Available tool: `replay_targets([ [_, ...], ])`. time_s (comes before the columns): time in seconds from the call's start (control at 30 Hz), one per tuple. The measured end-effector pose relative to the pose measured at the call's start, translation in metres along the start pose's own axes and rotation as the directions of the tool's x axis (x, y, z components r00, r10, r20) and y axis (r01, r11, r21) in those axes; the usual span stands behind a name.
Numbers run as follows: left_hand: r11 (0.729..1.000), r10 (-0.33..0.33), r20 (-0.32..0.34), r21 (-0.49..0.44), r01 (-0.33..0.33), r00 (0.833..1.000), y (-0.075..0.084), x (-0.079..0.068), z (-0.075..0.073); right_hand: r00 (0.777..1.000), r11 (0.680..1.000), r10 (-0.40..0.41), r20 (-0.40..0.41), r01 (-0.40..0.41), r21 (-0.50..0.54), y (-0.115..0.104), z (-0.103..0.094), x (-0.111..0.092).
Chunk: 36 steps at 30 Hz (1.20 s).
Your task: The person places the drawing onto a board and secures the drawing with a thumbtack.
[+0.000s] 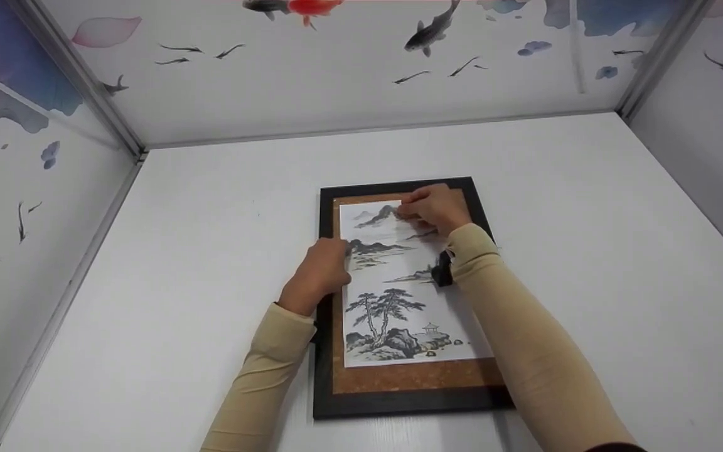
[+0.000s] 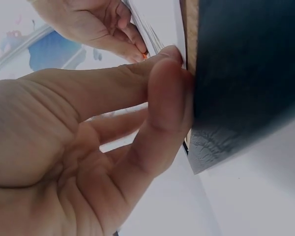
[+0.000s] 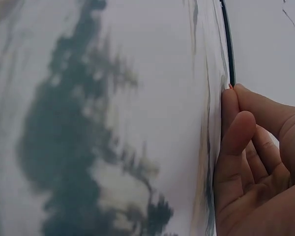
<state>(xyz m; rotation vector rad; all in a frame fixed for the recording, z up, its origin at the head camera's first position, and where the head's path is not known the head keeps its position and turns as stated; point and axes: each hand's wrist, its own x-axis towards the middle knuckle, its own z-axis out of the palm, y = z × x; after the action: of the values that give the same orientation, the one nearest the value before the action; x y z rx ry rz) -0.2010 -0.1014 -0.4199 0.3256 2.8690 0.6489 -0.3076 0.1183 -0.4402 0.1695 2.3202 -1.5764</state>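
A tall sheet printed with an ink landscape (image 1: 393,307) lies over a brown cork board (image 1: 412,376) in a black frame (image 1: 399,405). My left hand (image 1: 317,267) is at the sheet's left edge, where thumb and index finger pinch the margin, as the left wrist view (image 2: 103,132) shows from close by. At the top of the sheet, my right hand (image 1: 437,207) pinches a small orange piece (image 3: 230,86) against the paper between thumb and index finger. Only a sliver of that piece shows, so its kind is hidden. The right forearm covers the sheet's lower right side.
The framed board lies on a white table (image 1: 211,251). White panels painted with fish and lotus leaves stand at the back (image 1: 336,81), left and right. Metal posts (image 1: 85,81) join them at the corners.
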Motion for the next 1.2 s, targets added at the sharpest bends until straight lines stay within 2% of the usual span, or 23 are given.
replay_targets([
  [0.27, 0.998, 0.032, -0.011, 0.058, -0.031, 0.999, 0.0032, -0.0013, -0.0006, 1.0, 1.0, -0.011, 0.006, 0.011, -0.005, -0.0011, -0.0013, -0.0004],
  [0.67, 0.997, 0.039, -0.021, 0.069, -0.037, 0.999, 0.0027, -0.0009, 0.0017, 1.0, 1.0, -0.02, -0.002, 0.02, 0.016, 0.0025, 0.0001, -0.0024],
  [0.93, 0.997, 0.021, -0.014, 0.069, -0.02, 1.0, 0.0043, -0.0005, 0.0009, 1.0, 1.0, -0.016, 0.001, 0.016, 0.0, 0.0008, -0.0007, -0.0023],
  [1.2, 0.998, 0.033, -0.01, 0.061, -0.032, 0.999, 0.0038, -0.0011, 0.001, 1.0, 1.0, -0.002, -0.004, 0.002, -0.007, -0.0008, -0.0009, -0.0025],
])
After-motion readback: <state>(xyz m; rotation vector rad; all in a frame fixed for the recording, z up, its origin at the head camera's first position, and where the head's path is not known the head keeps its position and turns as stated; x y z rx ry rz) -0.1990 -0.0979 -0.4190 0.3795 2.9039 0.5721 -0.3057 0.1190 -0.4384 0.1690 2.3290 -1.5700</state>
